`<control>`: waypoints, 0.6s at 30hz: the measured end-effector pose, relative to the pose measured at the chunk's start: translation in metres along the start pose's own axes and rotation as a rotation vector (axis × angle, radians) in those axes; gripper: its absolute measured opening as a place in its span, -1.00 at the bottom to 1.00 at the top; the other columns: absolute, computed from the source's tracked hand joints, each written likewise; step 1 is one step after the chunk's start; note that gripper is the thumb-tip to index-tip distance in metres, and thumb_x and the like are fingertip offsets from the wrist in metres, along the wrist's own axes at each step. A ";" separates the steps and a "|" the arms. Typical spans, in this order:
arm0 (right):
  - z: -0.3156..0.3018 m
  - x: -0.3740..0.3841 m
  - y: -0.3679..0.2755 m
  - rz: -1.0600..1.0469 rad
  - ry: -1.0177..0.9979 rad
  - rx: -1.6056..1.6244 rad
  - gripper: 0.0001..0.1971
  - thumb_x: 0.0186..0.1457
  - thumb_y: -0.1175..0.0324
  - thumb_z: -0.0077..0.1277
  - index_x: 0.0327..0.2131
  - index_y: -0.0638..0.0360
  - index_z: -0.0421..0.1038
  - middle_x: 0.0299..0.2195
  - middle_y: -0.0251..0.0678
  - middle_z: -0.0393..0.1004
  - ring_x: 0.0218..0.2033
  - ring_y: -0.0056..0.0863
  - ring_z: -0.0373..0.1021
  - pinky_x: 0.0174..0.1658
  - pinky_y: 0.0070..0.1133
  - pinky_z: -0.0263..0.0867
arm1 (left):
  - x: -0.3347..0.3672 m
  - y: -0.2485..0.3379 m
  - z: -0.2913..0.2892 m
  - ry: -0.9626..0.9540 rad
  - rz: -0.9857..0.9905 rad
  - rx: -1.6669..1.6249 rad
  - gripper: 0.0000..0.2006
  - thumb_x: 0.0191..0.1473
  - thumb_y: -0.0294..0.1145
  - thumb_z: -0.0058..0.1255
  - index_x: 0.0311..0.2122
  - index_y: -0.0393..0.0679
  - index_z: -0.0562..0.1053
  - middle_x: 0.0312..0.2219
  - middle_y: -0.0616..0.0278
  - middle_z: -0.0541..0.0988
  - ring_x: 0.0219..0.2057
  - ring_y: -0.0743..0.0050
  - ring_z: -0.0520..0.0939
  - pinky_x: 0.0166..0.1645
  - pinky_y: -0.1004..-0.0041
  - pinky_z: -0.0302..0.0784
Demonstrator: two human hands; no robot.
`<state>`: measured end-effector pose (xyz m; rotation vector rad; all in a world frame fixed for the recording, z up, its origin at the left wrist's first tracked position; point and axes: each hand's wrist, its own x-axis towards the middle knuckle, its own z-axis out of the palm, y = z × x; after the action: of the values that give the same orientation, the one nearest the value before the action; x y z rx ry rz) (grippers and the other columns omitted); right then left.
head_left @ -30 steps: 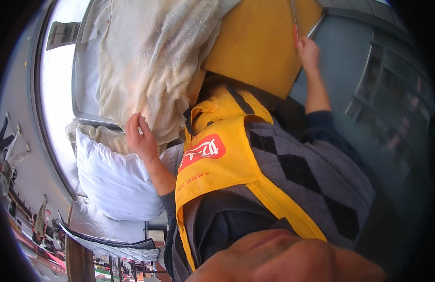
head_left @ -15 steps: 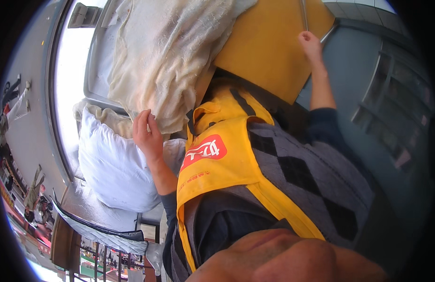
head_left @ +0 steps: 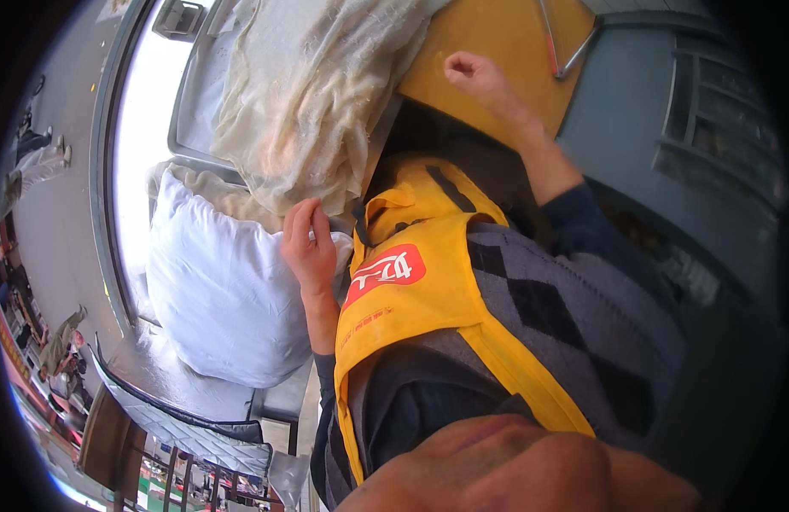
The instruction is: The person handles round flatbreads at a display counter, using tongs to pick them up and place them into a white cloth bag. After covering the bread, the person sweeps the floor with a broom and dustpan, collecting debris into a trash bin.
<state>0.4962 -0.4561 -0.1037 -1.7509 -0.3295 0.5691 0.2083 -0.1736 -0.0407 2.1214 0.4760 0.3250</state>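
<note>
My left hand (head_left: 311,254) is raised beside the white pillow-like bundle (head_left: 219,282), fingers loosely bent and nothing visible in them. Just beyond its fingertips hangs the edge of a crumpled cream cloth (head_left: 305,102), which covers much of the tray-like surface ahead. Over the yellow board (head_left: 480,43) my right hand (head_left: 480,78) is curled into a loose fist; a dark hollow shows inside, and I see nothing held. To the right of that hand, a thin V-shaped metal tool with a red strip (head_left: 552,55) lies on the board.
A grey tray rim (head_left: 183,111) shows past the cloth on the left. A small metal box (head_left: 179,19) stands at the far left. Below the bundle is a shiny metal surface (head_left: 177,363) with a quilted silver cover (head_left: 189,431). People (head_left: 66,350) are outside at the left.
My right hand has moved left, away from the metal tool, which now lies apart from it. My left hand has shifted slightly right, its fingers closer together. The whole view has also shifted.
</note>
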 end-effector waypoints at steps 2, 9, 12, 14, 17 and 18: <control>0.025 -0.044 0.005 0.036 -0.054 -0.074 -0.93 0.16 0.43 0.09 -0.36 0.20 0.47 -0.50 -0.57 0.42 -0.46 -0.77 0.32 -0.35 -0.71 0.28 | 0.001 0.004 0.018 -0.106 0.045 -0.055 -0.85 0.12 -0.65 0.08 -0.19 -0.24 0.54 -0.28 0.05 0.62 -0.30 0.08 0.65 -0.22 0.36 0.56; -0.008 -0.223 0.006 0.245 0.254 -0.243 -0.93 0.04 0.46 0.12 -0.40 0.22 0.48 -0.55 -0.48 0.44 -0.48 -0.73 0.34 -0.35 -0.65 0.31 | 0.007 0.029 0.080 -0.524 0.322 -0.138 -0.84 0.13 -0.65 0.08 -0.17 -0.25 0.54 -0.29 0.05 0.61 -0.35 0.12 0.65 -0.28 0.38 0.57; -0.036 -0.304 0.025 0.291 0.520 -0.055 -0.94 0.06 0.45 0.12 -0.40 0.20 0.47 -0.52 -0.51 0.45 -0.45 -0.75 0.35 -0.32 -0.66 0.32 | 0.006 0.062 0.103 -0.728 0.372 -0.194 -0.85 0.14 -0.62 0.09 -0.16 -0.26 0.54 -0.27 0.04 0.61 -0.38 0.16 0.66 -0.33 0.42 0.56; -0.054 -0.353 0.034 0.301 0.681 0.115 -0.96 0.10 0.43 0.08 -0.39 0.14 0.46 -0.48 -0.56 0.43 -0.43 -0.78 0.34 -0.30 -0.71 0.30 | 0.003 0.081 0.121 -0.805 0.461 -0.194 -0.84 0.14 -0.61 0.09 -0.16 -0.26 0.54 -0.26 0.03 0.61 -0.39 0.16 0.66 -0.33 0.42 0.56; -0.081 -0.430 0.048 0.397 0.888 0.098 -0.98 0.13 0.43 0.05 -0.37 0.11 0.45 -0.47 -0.56 0.42 -0.42 -0.79 0.32 -0.31 -0.74 0.28 | -0.008 0.113 0.160 -0.883 0.636 -0.185 -0.84 0.14 -0.60 0.09 -0.15 -0.26 0.54 -0.25 0.02 0.61 -0.39 0.15 0.67 -0.33 0.41 0.57; -0.088 -0.458 0.054 0.394 0.948 0.137 -0.98 0.16 0.41 0.04 -0.35 0.09 0.45 -0.45 -0.56 0.41 -0.42 -0.79 0.31 -0.32 -0.74 0.26 | -0.017 0.120 0.175 -0.922 0.663 -0.181 -0.84 0.14 -0.60 0.09 -0.14 -0.25 0.55 -0.25 0.02 0.61 -0.39 0.14 0.67 -0.33 0.40 0.58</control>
<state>0.1550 -0.7735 -0.0489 -1.7581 0.7096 -0.0174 0.2891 -0.3705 -0.0384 1.9375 -0.7678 -0.2554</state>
